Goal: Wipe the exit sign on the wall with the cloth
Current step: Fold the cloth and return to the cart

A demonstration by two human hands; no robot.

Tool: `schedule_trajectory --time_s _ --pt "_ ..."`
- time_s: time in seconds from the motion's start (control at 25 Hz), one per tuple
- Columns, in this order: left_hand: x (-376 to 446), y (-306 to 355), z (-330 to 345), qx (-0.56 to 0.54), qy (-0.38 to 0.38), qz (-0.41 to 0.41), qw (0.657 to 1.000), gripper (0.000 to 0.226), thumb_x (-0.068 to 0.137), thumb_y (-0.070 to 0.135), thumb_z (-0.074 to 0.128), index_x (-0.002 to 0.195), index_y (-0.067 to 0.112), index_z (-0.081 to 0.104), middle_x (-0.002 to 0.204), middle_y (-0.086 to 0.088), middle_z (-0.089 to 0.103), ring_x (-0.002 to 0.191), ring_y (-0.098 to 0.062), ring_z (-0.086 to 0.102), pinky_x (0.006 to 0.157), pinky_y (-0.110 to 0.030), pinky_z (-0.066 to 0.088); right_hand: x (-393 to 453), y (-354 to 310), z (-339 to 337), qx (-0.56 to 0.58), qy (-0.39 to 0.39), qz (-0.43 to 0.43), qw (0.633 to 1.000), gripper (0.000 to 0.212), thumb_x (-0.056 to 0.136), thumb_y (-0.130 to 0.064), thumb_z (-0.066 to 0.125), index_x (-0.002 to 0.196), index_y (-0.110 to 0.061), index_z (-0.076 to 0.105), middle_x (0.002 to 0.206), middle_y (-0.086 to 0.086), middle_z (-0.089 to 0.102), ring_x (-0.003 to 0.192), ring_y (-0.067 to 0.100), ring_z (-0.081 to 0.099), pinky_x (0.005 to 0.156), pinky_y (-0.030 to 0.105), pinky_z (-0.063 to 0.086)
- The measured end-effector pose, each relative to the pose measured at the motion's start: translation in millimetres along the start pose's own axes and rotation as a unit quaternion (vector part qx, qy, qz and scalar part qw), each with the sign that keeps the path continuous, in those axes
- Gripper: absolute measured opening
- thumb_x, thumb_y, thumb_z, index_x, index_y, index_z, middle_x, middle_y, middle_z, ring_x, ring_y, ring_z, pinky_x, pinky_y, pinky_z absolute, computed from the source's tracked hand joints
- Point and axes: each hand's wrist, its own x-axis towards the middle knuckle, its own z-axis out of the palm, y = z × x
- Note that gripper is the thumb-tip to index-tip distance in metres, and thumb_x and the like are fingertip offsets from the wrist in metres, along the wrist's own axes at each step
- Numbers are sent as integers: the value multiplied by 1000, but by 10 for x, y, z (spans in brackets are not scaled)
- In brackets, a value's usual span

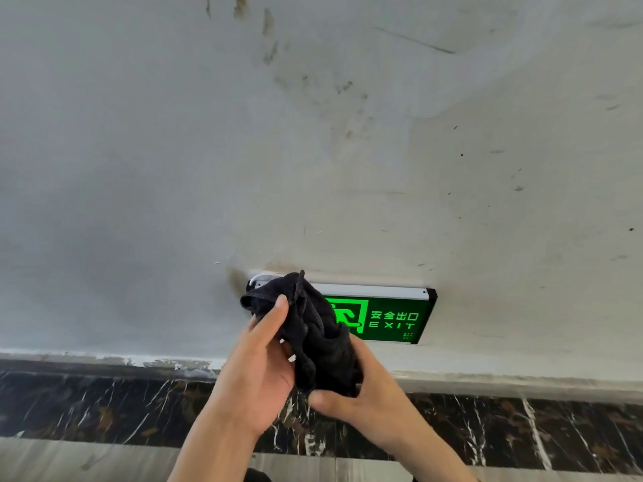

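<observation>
A lit green exit sign (pixel 393 320) with a silver top edge is fixed low on the grey wall, just above the skirting. A crumpled black cloth (pixel 313 328) hangs in front of the sign's left half and hides it. My left hand (pixel 259 363) grips the cloth's upper left part, thumb on top. My right hand (pixel 362 394) holds the cloth's lower right part from below, thumb pressed across its bottom. Whether the cloth touches the sign I cannot tell.
The grey wall (pixel 313 151) is stained and scuffed above the sign. A black marble skirting band (pixel 104 408) with white veins runs along the wall's base, and a pale floor strip (pixel 87 460) lies below it.
</observation>
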Motion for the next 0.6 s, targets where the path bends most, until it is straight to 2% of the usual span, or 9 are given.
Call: schedule_trajectory --time_s 0.08,0.12,0.2,0.24,0.32,0.4,0.48,0.6 --pt "-14 -9 85 -8 -12 7 1000 56 88 24 77 137 6 58 133 -22 64 127 -39 58 110 -59 42 60 -45 104 -16 53 -27 998 73 56 -39 86 118 -53 50 112 -15 69 102 2 65 85 26 54" --pt "-30 6 116 -9 -16 15 1000 60 84 21 79 137 6 56 132 -22 64 125 -37 60 109 -57 44 73 -93 136 -36 95 -36 994 67 56 -41 85 114 -50 52 110 -15 67 100 -1 63 83 25 53" --pt "-69 117 194 12 -11 33 999 55 84 16 76 134 4 56 127 -21 67 116 -34 65 101 -53 51 58 -256 106 -98 164 -29 981 39 67 -37 78 94 -50 54 99 -19 63 91 -9 57 73 12 45" --pt "-98 213 243 28 0 42 999 51 85 17 72 131 4 58 125 -20 68 113 -33 67 96 -50 55 35 -355 52 -118 174 -18 977 30 74 -30 74 83 -49 52 92 -19 61 87 -10 54 67 9 41" --pt "-177 463 338 60 31 54 996 49 82 24 71 126 4 63 120 -18 72 110 -32 70 86 -45 60 -58 -578 -92 -101 177 30 978 30 82 -18 65 73 -43 53 87 -15 60 81 -9 55 61 10 40" --pt "-277 756 473 81 55 55 994 45 77 32 74 115 8 72 116 -15 74 107 -30 71 85 -42 57 -163 -901 -269 -39 184 92 978 22 84 -15 59 80 -37 59 92 -8 64 79 -1 59 65 19 42" --pt "-400 1016 636 98 61 45 992 35 77 35 74 104 12 79 112 -14 75 104 -28 72 85 -39 54 -262 -1273 -412 17 198 131 971 20 86 -13 57 84 -32 64 97 -1 66 85 9 62 72 28 46" --pt "-624 1306 897 84 86 1 993 31 83 27 68 107 9 77 112 -16 75 100 -28 74 80 -38 58 -432 -1928 -569 153 201 144 957 45 90 -2 52 100 -42 69 99 -5 74 95 17 69 82 40 55"
